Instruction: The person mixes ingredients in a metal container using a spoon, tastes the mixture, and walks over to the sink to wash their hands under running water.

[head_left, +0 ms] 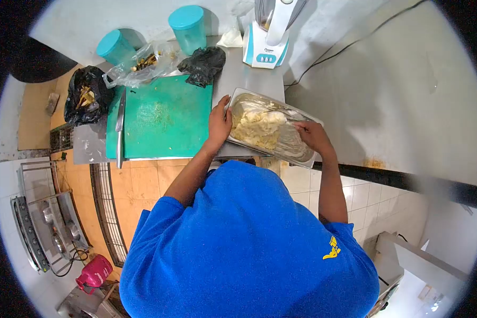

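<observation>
A metal tray (297, 154) sits tilted at an angle at the counter's right end, with a pale creamy mixture (259, 127) spread inside it. My left hand (220, 123) grips the tray's left rim, thumb and fingers around the edge. Over the right part of the tray is my right hand (312, 137), its fingers closed and pointing into the mixture. Whatever those fingers may hold is too small to make out. Left of the tray lies a green cutting board (164, 122) with small crumbs on it, and a knife (120, 124) rests along its left side.
A white and blue blender (266, 47) stands behind the tray. Behind the board are two turquoise-lidded containers (188, 32) (115, 47), a clear plastic bag (146, 63) and a black bag (204, 64). Another black bag (88, 95) with scraps sits at the left.
</observation>
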The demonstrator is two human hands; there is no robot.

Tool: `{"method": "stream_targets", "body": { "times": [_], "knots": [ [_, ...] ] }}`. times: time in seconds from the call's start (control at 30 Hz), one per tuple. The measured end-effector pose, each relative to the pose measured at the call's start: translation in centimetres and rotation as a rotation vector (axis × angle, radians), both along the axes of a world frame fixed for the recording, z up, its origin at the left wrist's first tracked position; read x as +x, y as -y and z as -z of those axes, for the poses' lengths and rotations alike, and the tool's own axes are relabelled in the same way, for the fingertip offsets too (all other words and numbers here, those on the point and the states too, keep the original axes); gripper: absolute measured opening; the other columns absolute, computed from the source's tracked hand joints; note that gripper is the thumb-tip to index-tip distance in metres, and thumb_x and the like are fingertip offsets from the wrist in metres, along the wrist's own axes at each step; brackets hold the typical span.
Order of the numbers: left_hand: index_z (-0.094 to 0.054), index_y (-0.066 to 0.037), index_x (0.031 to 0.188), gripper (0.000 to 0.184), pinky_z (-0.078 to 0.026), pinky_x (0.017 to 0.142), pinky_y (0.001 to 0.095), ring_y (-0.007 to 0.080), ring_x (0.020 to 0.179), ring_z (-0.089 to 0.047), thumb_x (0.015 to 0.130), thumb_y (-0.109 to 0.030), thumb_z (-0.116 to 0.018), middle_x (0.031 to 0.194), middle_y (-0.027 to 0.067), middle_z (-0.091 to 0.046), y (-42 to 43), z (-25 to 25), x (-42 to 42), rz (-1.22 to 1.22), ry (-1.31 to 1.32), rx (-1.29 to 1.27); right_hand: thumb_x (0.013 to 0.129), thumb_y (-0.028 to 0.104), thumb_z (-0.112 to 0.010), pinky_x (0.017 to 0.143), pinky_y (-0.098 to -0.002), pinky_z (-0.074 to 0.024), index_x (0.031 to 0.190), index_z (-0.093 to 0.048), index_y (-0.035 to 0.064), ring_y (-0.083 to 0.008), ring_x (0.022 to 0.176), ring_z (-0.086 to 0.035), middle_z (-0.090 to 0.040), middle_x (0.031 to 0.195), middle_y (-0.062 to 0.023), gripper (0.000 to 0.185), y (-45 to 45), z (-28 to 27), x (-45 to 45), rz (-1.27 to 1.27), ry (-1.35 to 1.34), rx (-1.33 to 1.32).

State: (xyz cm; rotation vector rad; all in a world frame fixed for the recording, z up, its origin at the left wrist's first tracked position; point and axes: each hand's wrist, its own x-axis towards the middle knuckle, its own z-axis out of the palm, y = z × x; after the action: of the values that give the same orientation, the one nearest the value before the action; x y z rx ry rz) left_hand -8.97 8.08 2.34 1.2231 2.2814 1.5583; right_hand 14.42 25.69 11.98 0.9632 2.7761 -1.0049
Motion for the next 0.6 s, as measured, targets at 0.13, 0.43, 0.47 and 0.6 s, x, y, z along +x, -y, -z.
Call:
{"method": "stream_targets", "body": {
  "times": [0.13,0.43,0.47,0.6],
  "knots": [
    [-0.045,0.0,0.123,0.039,-0.043,0.087,0.0424,0.0369,0.102,-0.055,0.085,-0.002,-0.049,0.115,0.0198,-0.057,-0.1,0.1,0.0,0.011,0.007,0.008,0.085,0.018,-0.054,0.08,-0.0343,-0.0486,0.103,-0.067,0.0096,-0.0289,0.088,-0.064,-0.066,0.097,-0.0156,0.024,0.2,5.6,-1.6,0.119,-0.155,-0.082],
    [-0.044,-0.001,0.125,0.039,-0.043,0.089,0.0415,0.0358,0.105,-0.054,0.086,-0.003,-0.048,0.116,0.0197,-0.056,-0.2,0.5,0.0,0.019,0.025,0.002,0.086,0.02,-0.056,0.079,-0.0316,-0.0477,0.108,-0.065,0.007,-0.0211,0.087,-0.064,-0.067,0.097,-0.0136,0.027,4.0,4.4,0.6,0.016,0.077,-0.283],
    [-0.044,-0.001,0.125,0.039,-0.043,0.089,0.0414,0.0358,0.105,-0.054,0.086,-0.003,-0.047,0.117,0.0199,-0.056,-0.1,0.5,-0.1,0.017,0.021,-0.013,0.086,0.02,-0.056,0.079,-0.0323,-0.0478,0.108,-0.065,0.0076,-0.023,0.087,-0.064,-0.067,0.097,-0.0143,0.027,3.7,3.8,1.3,0.005,0.109,-0.236],
    [-0.043,-0.001,0.126,0.037,-0.042,0.095,0.038,0.0314,0.112,-0.053,0.09,-0.007,-0.045,0.12,0.0202,-0.055,0.0,0.4,-0.2,0.035,0.059,-0.051,0.087,0.023,-0.055,0.077,-0.0341,-0.0484,0.106,-0.066,0.0083,-0.0278,0.086,-0.064,-0.066,0.096,-0.0164,0.026,2.7,3.9,2.1,0.208,0.091,-0.104]
  ]
}}
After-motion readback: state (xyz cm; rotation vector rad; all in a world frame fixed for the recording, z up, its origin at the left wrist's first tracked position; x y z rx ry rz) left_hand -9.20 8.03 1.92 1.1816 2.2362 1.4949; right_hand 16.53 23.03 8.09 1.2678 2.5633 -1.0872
